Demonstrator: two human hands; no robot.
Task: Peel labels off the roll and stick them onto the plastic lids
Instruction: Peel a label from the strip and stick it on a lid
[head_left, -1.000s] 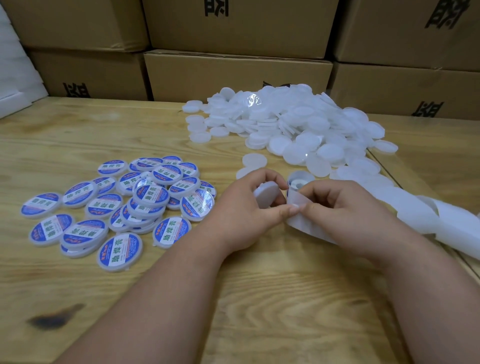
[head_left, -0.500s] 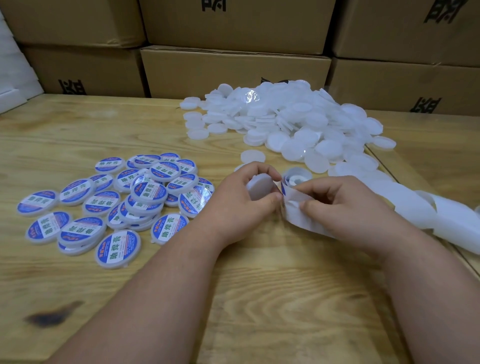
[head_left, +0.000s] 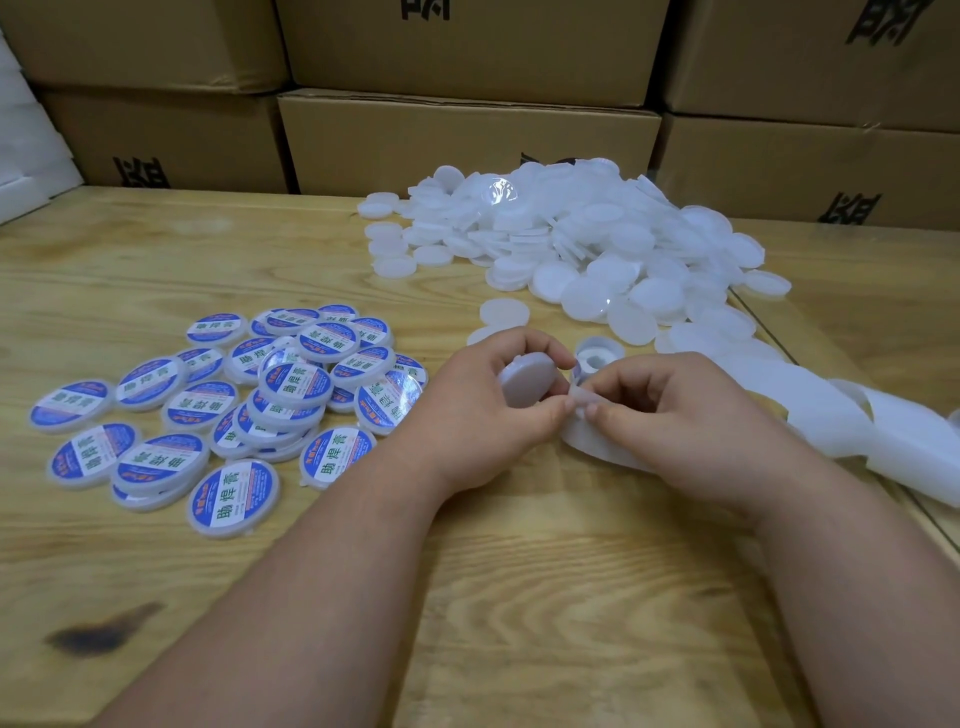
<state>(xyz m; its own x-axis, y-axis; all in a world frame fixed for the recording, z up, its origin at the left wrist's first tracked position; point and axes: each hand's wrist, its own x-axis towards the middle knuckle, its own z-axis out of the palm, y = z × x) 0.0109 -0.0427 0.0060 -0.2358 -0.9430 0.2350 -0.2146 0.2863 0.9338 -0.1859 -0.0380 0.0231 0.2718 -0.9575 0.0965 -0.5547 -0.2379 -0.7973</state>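
The left hand (head_left: 485, 410) is curled around a plain white lid (head_left: 527, 383), gripping it on edge between the thumb below and the fingers over the top, so that the lid's flat face tilts toward the right hand. The right hand (head_left: 670, 415) is bent at the knuckles, its thumb and forefinger pinching the free end of the label strip (head_left: 582, 397) right beside the lid; the two hands' fingertips almost meet there. Whether a label has already lifted from the backing cannot be told (the pinch point is blurred and pale on pale).

Just beyond the right hand's fingers stands the label roll (head_left: 600, 356), a small white spool on the wooden table (head_left: 519, 597), near its middle. From under the right hand a long ribbon of spent backing paper (head_left: 831, 415) trails away toward the table's right edge, looping loosely as it goes.

Toward the far edge, right of centre, lies a big heap of unlabelled lids (head_left: 587, 249), white and translucent, with a few loose ones scattered at its near-left fringe. Toward the left side of the table sits a spread of labelled lids (head_left: 234, 405), each with a blue and white sticker bearing printed characters, some overlapping, some lying alone.

Behind the table's far edge, cardboard boxes (head_left: 467, 140) are stacked in rows (black print shows on several). A dark stain (head_left: 98, 631) marks the wood near the near-left corner.
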